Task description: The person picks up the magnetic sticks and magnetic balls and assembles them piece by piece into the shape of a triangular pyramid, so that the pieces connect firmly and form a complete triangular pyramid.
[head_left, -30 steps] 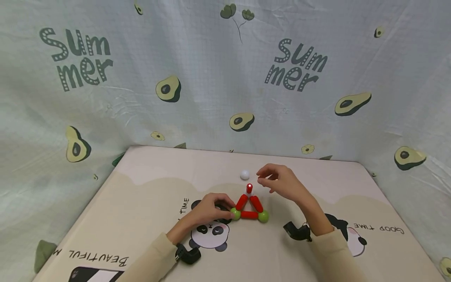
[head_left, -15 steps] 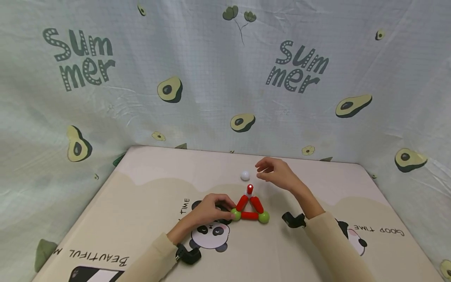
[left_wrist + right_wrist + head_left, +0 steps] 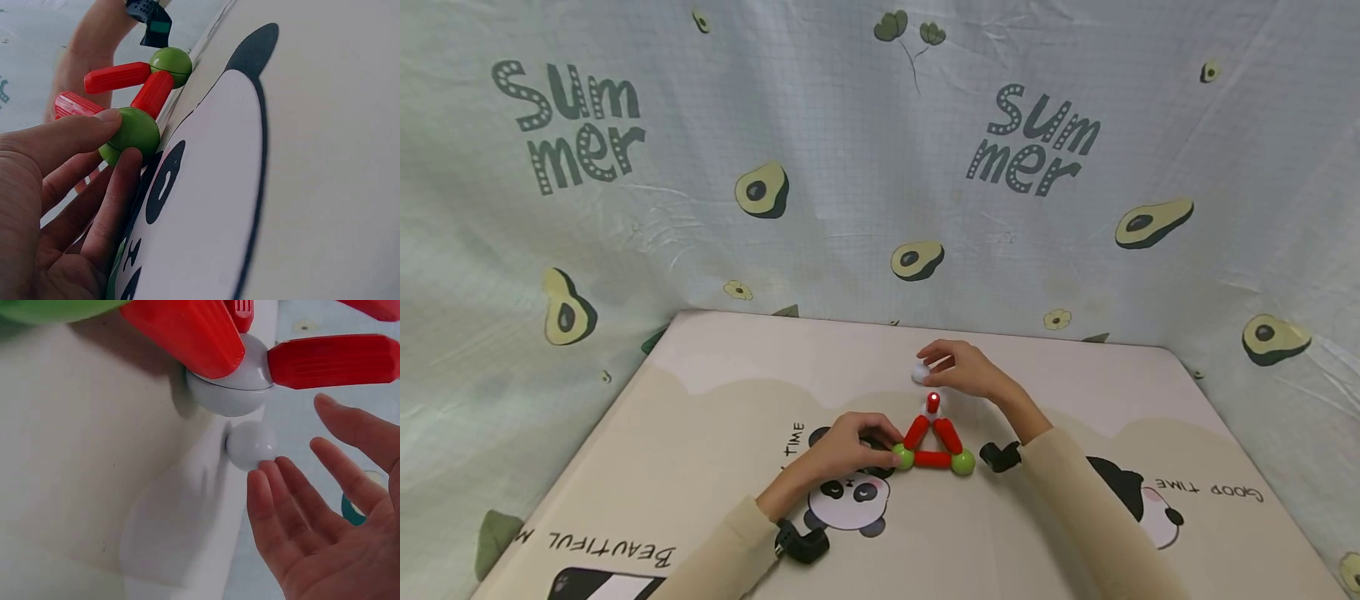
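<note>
A triangle of red rods [image 3: 932, 459] lies on the table, joined by a green ball [image 3: 904, 456] at its left corner, another green ball [image 3: 962, 462] at the right and a white ball [image 3: 234, 387] at the far corner. From that white ball a further red rod [image 3: 334, 360] stands up. My left hand [image 3: 852, 446] pinches the left green ball between thumb and fingers, which the left wrist view shows closely. Beyond the triangle sits a loose white ball [image 3: 919, 372]. My right hand [image 3: 966, 371] is right beside it, fingers spread and loosely bent; contact is unclear.
A pale table mat [image 3: 715, 450] with panda drawings and lettering lies under everything. Behind its far edge hangs a curtain [image 3: 835, 167] printed with avocados. Black wrist cameras [image 3: 802, 542] are strapped to both wrists.
My right hand first drew slightly back, then moved left to the loose white ball. My left hand stays on the left green ball, and the triangle keeps its place.
</note>
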The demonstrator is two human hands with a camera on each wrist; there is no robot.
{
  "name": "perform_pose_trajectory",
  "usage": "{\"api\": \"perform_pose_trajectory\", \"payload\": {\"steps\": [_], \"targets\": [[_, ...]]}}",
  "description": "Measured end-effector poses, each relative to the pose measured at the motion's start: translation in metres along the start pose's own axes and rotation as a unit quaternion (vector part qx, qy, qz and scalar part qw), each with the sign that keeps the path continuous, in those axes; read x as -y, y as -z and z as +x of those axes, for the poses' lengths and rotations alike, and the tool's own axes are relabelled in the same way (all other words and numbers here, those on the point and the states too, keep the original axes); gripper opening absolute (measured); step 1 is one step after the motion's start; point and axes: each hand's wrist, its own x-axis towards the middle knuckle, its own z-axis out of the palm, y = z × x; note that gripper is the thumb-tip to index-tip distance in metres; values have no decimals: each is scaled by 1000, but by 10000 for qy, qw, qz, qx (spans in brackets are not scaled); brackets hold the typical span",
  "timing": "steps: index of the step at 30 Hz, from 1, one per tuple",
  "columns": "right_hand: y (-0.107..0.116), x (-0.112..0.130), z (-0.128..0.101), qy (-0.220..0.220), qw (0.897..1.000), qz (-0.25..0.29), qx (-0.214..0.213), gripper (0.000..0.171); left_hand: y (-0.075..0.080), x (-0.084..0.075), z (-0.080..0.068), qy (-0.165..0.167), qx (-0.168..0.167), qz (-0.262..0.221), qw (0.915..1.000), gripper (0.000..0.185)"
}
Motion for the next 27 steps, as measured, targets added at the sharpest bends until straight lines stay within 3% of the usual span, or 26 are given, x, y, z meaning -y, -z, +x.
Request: {"api": "perform_pose_trajectory", "payload": {"steps": [4, 21, 27], "targets": [[-4, -2, 7, -40, 9998, 172, -30, 41, -1, -1, -1, 21, -1, -32, 10000, 23], [-10, -8, 20, -277, 9994, -118, 191, 28, -1, -4, -3, 78, -18, -41, 10000, 22], [-10, -8, 21, 155, 9981, -97, 588, 38, 0, -5, -3, 96, -22, -85, 9999, 22]]}}
